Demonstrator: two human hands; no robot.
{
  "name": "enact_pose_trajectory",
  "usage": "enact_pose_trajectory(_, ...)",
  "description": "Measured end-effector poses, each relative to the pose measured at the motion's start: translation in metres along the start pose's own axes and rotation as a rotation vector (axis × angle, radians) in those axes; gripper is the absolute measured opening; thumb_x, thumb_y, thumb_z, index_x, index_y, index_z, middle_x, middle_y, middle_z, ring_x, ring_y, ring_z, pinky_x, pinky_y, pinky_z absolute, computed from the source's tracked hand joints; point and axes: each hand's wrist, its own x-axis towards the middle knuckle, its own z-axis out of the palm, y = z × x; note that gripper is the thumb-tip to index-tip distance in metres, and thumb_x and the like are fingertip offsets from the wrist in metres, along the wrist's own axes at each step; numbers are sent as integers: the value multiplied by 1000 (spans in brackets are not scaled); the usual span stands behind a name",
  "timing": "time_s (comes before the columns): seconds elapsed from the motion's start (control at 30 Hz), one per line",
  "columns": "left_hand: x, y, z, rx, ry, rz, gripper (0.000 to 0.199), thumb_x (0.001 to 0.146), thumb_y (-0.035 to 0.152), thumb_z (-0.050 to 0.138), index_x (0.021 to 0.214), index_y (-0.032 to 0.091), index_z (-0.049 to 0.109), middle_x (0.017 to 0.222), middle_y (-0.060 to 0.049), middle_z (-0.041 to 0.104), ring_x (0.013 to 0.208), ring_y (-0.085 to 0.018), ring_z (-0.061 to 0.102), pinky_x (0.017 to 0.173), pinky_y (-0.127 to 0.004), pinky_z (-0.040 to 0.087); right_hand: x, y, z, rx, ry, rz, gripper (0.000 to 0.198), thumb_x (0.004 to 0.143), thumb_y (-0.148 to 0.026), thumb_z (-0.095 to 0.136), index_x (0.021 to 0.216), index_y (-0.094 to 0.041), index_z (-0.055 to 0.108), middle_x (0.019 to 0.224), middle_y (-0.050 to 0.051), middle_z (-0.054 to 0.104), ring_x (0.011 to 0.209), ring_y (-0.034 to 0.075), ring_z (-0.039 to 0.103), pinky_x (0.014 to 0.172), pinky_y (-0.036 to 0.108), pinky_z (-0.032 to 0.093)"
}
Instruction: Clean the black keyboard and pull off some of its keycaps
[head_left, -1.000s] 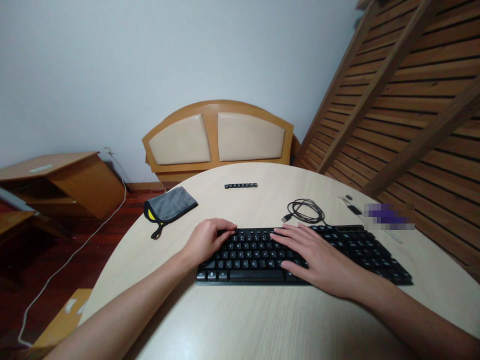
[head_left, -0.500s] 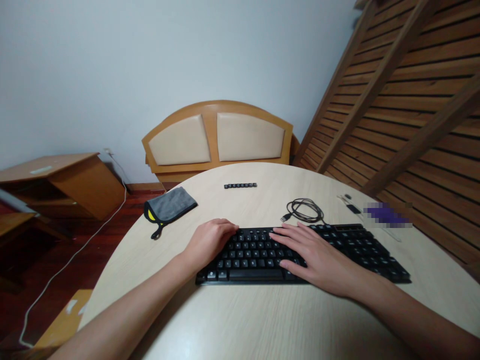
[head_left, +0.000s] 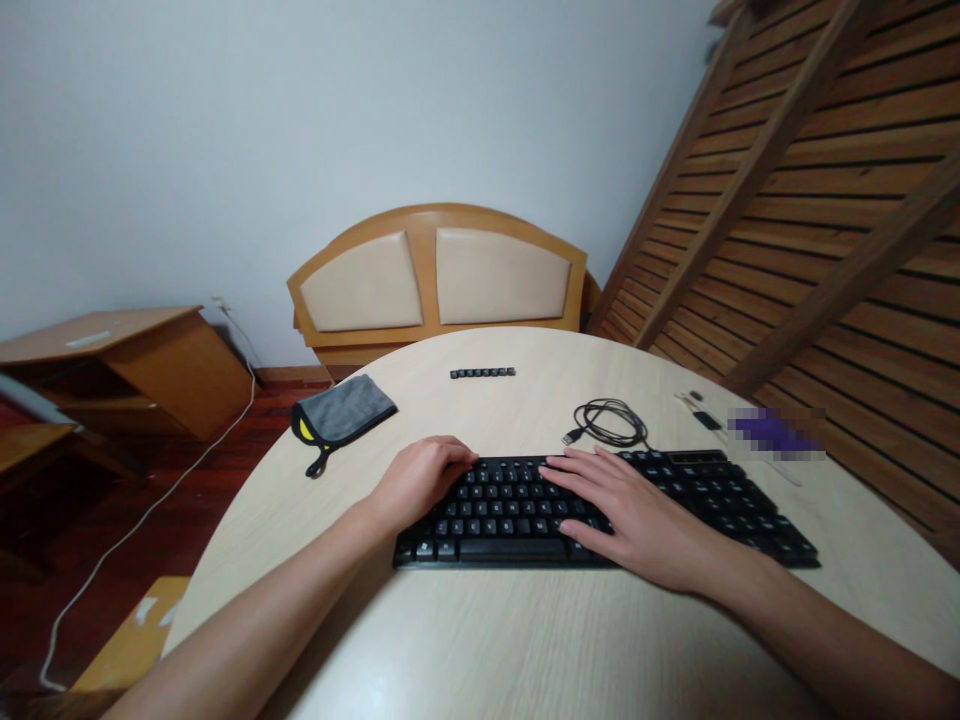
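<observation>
A black keyboard (head_left: pixel 504 508) lies on the table, its long side towards me. At its upper left corner is my left hand (head_left: pixel 422 482), fingers bent and pressed together over the keys; whatever lies between the fingertips is hidden. My right hand (head_left: pixel 619 505) rests palm down across the right part of the letter keys, fingers stretched out and slightly apart, holding nothing. Behind the keyboard, several small black keycaps (head_left: pixel 483 373) form a neat row. The coiled black cable (head_left: pixel 611 422) with its USB plug sits just beyond my right hand.
On the pale round table (head_left: pixel 450 640), a folded grey cloth (head_left: pixel 349 410) with black edging lies at the left. Small thin tools (head_left: pixel 706 420) and a blurred purple item (head_left: pixel 772 432) are at the right. A wooden headboard (head_left: pixel 435 265) stands behind; slatted wood (head_left: pixel 817 220) leans at the right.
The view has shifted very slightly. Both hands and the keyboard otherwise keep the same places.
</observation>
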Motion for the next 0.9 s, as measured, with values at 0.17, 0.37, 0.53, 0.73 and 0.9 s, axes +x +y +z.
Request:
enact_pose_trajectory(0.17, -9, 15, 3, 27, 53, -38, 30, 103, 27, 45, 119, 20, 69, 129, -8, 67, 114, -23, 66, 100, -40, 53, 0, 1, 0, 23, 9, -5, 56, 98, -56, 50, 148, -31, 51, 152, 7, 52, 143, 32, 41, 120, 60, 25)
enact_pose_trajectory(0.37, -17, 49, 18, 150, 39, -30, 58, 101, 49, 49, 148, 16, 45, 159, -14, 39, 146, -30, 38, 119, -49, 34, 0, 0, -1, 38, 33, -11, 55, 96, -55, 54, 146, -31, 53, 149, 8, 54, 140, 31, 44, 118, 60, 28)
enact_pose_trajectory(0.53, -18, 54, 27, 220, -57, -9, 70, 100, 61, 42, 153, 15, 39, 162, -14, 32, 151, -34, 26, 123, -54, 23, 4, -4, -7, 25, 56, -17, 52, 95, -53, 57, 142, -28, 57, 144, 8, 59, 135, 30, 50, 114, 54, 35)
enact_pose_trajectory(0.73, -18, 50, 31, 193, -27, 3, 71, 99, 61, 42, 152, 14, 40, 161, -16, 33, 150, -37, 27, 121, -56, 24, 42, 1, -16, -64, 118, 108, 35, 99, -42, 51, 119, -22, 71, 120, 8, 74, 111, 26, 66, 100, 42, 47)
enact_pose_trajectory(0.9, -18, 49, 31, 186, -13, 25, 72, 97, 63, 44, 152, 17, 41, 159, -15, 38, 147, -38, 32, 120, -57, 24, 108, 27, -18, -209, 5, 343, 43, 96, -38, 53, 133, -18, 62, 133, 11, 67, 119, 28, 62, 99, 37, 46)
